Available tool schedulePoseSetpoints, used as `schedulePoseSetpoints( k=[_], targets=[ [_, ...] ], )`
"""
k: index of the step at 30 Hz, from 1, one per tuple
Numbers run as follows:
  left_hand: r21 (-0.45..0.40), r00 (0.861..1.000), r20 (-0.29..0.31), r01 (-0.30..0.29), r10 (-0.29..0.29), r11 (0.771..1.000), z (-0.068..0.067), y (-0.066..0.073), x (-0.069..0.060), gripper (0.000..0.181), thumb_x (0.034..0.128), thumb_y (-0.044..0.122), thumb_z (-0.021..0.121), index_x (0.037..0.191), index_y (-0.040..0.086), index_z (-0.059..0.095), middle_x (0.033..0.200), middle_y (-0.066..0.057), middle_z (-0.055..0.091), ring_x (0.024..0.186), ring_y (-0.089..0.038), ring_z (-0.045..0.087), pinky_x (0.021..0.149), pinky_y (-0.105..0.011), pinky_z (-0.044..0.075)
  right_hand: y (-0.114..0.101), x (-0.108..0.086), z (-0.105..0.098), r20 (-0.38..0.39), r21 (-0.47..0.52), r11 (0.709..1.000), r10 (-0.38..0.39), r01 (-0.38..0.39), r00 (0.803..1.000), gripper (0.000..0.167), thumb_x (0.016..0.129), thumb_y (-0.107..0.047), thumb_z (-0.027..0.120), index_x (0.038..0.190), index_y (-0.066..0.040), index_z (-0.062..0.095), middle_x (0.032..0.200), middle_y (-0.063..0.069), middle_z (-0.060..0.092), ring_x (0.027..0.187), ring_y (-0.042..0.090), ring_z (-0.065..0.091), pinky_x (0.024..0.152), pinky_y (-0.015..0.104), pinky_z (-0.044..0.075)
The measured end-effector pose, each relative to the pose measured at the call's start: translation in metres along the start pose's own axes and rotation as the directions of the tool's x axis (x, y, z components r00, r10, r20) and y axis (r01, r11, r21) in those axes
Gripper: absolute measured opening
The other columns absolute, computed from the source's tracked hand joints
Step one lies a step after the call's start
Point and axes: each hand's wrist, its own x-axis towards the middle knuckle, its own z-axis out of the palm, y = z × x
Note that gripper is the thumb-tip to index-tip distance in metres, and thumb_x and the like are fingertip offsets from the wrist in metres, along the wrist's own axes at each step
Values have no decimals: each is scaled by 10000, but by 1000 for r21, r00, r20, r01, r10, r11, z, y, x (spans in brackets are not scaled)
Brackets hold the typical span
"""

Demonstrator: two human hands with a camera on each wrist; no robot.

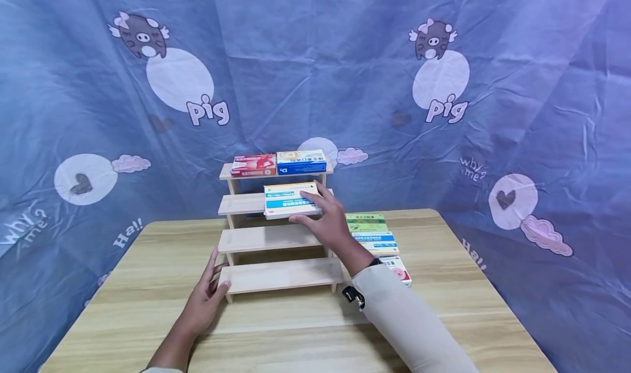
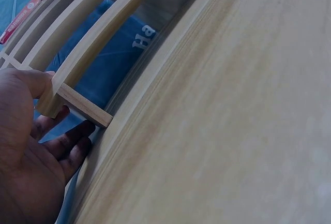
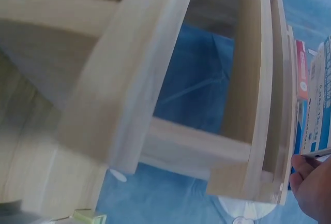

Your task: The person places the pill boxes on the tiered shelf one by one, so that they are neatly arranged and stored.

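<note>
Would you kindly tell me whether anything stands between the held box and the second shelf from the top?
Nothing visible does: in the head view, the box, held by the right hand, overlaps the second shelf with no other thing between, though the part directly behind it is hidden.

On a pale wooden step shelf [image 1: 276, 276], a flat red card box [image 1: 253, 165] is set left of a flat blue-and-white card box [image 1: 302, 162]. A flat green card box [image 1: 365, 222] is laid right of the shelf.
</note>
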Motion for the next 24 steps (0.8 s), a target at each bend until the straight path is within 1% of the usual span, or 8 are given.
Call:
schedulePoseSetpoints(
  k=[3,6,11,14,16,17,20,24],
  targets=[
    [-5,1000,2,5,-5,1000,0,0,0,863,1171,229,542,1763,359,-73,1735,-279,330,1558,-527,415,1013,-29,388,-6,4,7,37,1,1000,20,-20,999,666,843,-364,962,1452,-215,736,1750,154,417,1606,439,425,1255,635,421],
    [-2,1000,2,9,-9,1000,0,0,1,864,1171,229,541,1762,360,-75,1735,-275,334,1556,-524,423,1012,-26,386,-12,9,15,68,3,1000,25,-25,997,663,854,-377,952,1460,-222,730,1758,141,406,1606,419,431,1262,609,424],
    [-5,1000,-3,-2,2,1000,1,-1,1,864,1169,214,544,1766,350,-65,1725,-275,352,1545,-525,442,1014,-27,392,-18,15,27,89,-32,999,-3,6,996,660,850,-383,953,1448,-206,737,1742,169,424,1583,426,464,1253,576,448],
    [-3,1000,-3,-7,7,1000,2,-1,2,867,1167,207,548,1768,343,-61,1721,-277,361,1536,-523,457,1014,-33,399,-20,16,32,109,-71,997,-12,19,994,663,853,-406,949,1452,-217,736,1733,188,434,1579,443,464,1245,597,453],
    [6,1000,-3,0,0,1000,2,-1,1,867,1168,214,548,1767,347,-65,1721,-273,365,1534,-521,461,1013,-35,395,-21,16,36,111,-104,994,-23,35,993,662,851,-421,948,1448,-223,739,1717,205,453,1570,458,470,1239,622,449],
    [11,1000,-1,4,-4,1000,2,-2,1,867,1169,223,546,1766,351,-69,1723,-270,364,1536,-520,459,1013,-34,392,-21,17,38,108,-120,992,-33,46,994,659,849,-425,948,1442,-222,744,1705,209,469,1565,463,475,1240,637,441],
    [22,1000,-5,10,-10,1000,1,-2,1,865,1170,238,544,1766,348,-73,1722,-267,368,1526,-524,474,1007,-42,398,-22,20,45,97,-168,983,-60,75,994,646,853,-445,939,1429,-219,752,1669,199,523,1567,426,488,1288,648,366],
    [34,1000,-12,6,-5,999,1,-4,2,867,1169,236,548,1767,345,-70,1716,-260,387,1518,-521,487,1011,-49,404,-22,21,55,88,-222,972,-57,75,994,650,865,-509,911,1431,-234,749,1629,182,574,1570,341,510,1327,689,227]
  ],
)
